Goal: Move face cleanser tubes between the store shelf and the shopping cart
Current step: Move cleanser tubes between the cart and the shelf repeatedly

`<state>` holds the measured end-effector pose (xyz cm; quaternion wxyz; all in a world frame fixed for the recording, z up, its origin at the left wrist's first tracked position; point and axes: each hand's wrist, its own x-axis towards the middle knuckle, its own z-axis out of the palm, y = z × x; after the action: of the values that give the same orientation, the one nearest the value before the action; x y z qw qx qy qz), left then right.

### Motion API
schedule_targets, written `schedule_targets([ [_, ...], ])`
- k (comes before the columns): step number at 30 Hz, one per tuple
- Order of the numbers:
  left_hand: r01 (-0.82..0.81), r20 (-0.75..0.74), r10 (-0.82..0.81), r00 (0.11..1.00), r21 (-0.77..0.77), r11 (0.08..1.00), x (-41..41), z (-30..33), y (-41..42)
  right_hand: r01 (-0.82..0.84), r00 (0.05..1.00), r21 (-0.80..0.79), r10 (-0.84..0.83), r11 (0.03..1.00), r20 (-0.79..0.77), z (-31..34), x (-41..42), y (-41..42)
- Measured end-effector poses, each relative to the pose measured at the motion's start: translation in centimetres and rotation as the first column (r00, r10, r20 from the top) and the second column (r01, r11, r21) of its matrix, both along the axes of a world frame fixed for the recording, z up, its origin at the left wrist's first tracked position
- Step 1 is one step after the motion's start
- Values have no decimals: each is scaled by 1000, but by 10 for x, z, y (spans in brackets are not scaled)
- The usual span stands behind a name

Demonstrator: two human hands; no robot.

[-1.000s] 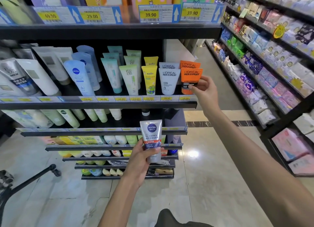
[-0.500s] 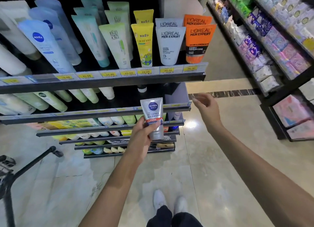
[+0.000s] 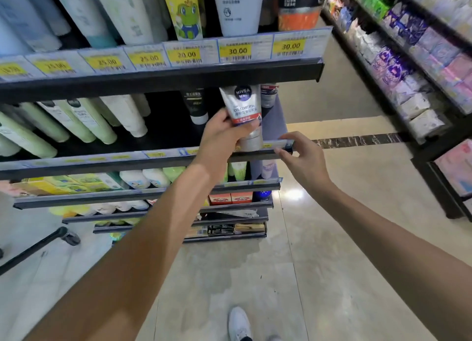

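At the second shelf point(image 3: 143, 161), the left hand point(image 3: 224, 133) grips a tube point(image 3: 242, 110) not yet set down; the right hand point(image 3: 304, 159), fingers loosely apart, holds nothing.

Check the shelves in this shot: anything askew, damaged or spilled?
Nothing stands out. The tubes stand in rows and the price tags sit flat in their strip. Only the Nivea tube is off the shelf, in the left hand's grip.
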<state>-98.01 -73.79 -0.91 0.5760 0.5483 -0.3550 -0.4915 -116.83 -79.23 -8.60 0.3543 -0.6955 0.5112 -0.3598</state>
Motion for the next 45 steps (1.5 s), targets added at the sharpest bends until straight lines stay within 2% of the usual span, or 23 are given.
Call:
schedule_targets([
  [4, -12, 83, 16, 996, -47, 999, -2, -14, -32, 12, 999, -41, -10, 999, 45, -10, 1, 1],
  [9, -55, 235, 45, 971, 38, 998, -1, -30, -64, 30, 994, -53, -25, 998, 105, -14, 4, 3],
  [12, -87, 375, 45, 926, 94, 992, 5, -40, -78, 39, 991, -55, -32, 998, 132, -16, 5, 4],
  [16, -31, 511, -34, 859, 119, 992, 4, -40, -91, 49, 987, -68, -38, 996, 153, -18, 6, 6],
  [22, 32, 525, -82, 847, 103, 994, 2, -51, -111, 57, 988, -82, -44, 995, 149, -25, 7, 4],
  [37, -4, 549, -28, 835, 57, 998, 0, -59, -136, 51, 992, -126, -36, 991, 121, -29, 6, 4],
  [45, -36, 670, -51, 740, 115, 993, -4, -47, -124, -7, 998, -44, 10, 999, 68, -20, 2, 4],
])
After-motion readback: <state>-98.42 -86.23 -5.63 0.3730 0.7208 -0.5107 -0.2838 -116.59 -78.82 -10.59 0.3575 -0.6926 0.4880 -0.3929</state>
